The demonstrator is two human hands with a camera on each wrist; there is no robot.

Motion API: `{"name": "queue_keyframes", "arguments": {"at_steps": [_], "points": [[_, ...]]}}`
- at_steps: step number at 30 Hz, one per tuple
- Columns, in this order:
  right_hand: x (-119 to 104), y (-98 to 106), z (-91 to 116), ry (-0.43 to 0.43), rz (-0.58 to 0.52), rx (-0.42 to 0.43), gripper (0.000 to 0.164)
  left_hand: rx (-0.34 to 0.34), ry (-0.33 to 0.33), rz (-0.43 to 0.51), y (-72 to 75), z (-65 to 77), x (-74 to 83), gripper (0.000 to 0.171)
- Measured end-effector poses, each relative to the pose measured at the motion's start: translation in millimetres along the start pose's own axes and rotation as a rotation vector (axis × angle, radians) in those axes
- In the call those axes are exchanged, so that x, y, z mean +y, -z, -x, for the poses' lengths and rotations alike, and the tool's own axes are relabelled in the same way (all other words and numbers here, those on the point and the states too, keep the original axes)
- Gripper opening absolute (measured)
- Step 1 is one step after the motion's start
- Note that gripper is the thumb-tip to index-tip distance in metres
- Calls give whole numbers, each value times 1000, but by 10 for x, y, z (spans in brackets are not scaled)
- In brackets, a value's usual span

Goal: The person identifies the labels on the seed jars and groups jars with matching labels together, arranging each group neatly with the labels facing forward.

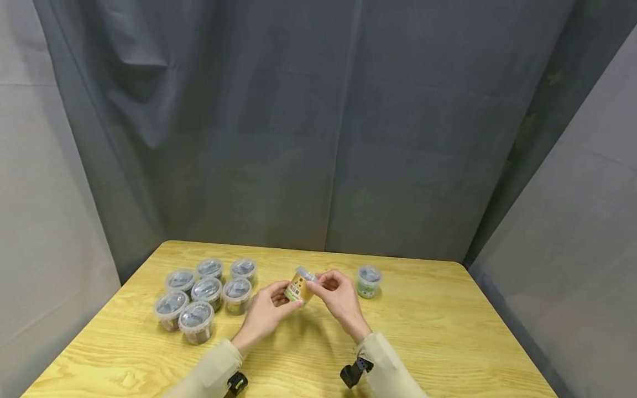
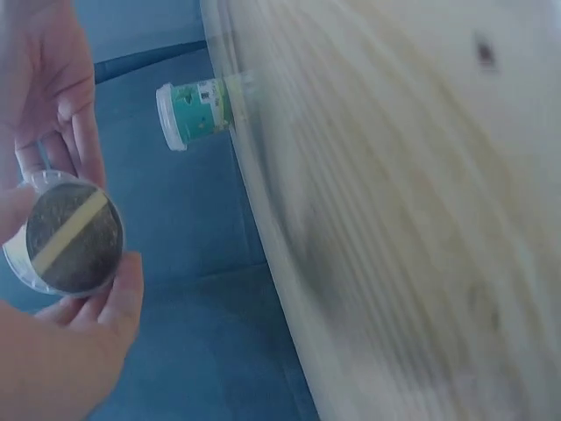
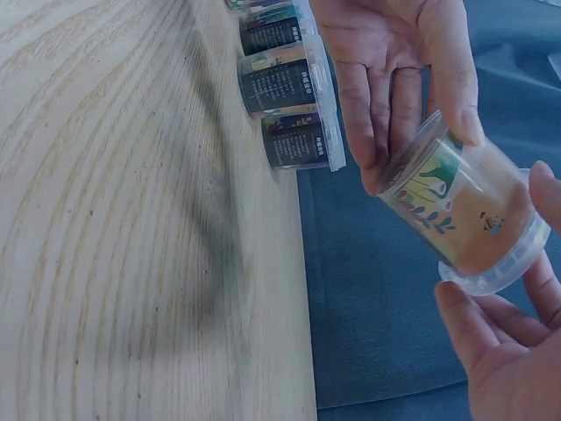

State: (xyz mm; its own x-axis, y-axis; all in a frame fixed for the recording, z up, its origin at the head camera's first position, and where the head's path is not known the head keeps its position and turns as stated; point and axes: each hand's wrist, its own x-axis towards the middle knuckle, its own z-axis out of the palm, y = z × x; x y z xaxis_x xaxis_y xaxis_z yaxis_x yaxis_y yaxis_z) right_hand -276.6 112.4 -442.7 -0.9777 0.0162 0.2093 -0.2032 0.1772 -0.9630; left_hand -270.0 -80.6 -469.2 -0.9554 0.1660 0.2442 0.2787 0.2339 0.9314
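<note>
A small clear plastic tub with a yellow printed label (image 1: 300,286) is held tilted above the table between both hands. My left hand (image 1: 266,309) grips it around the base end, thumb on the near side. My right hand (image 1: 343,301) pinches the lid end; in the right wrist view its thumb and fingers touch the rim of the clear lid (image 3: 500,274). The lid sits on the tub. In the left wrist view the round base (image 2: 74,237) faces the camera, dark with a pale strip across it.
Several similar lidded tubs (image 1: 206,290) stand grouped on the left of the wooden table (image 1: 423,337). One tub with a green label (image 1: 369,283) stands alone, just beyond the right hand. A dark curtain (image 1: 278,138) hangs behind the table.
</note>
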Motion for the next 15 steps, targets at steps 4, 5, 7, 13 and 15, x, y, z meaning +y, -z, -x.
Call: {"name": "queue_keyframes", "arguments": {"at_steps": [4,5,7,13,15], "points": [[-28,19,15,1,-19,-3,28,-49,15,31,7,-5,-3,69],[-46,23,21,1,-22,-5,26,-55,15,38,9,-6,-1,69],[-93,24,36,-4,-8,-9,24,-50,15,43,7,-9,7,70],[-120,16,48,8,33,8,26,34,-56,-61,-28,-20,34,64],[-64,22,32,14,36,11,26,44,-61,-109,-37,-17,42,63]]}}
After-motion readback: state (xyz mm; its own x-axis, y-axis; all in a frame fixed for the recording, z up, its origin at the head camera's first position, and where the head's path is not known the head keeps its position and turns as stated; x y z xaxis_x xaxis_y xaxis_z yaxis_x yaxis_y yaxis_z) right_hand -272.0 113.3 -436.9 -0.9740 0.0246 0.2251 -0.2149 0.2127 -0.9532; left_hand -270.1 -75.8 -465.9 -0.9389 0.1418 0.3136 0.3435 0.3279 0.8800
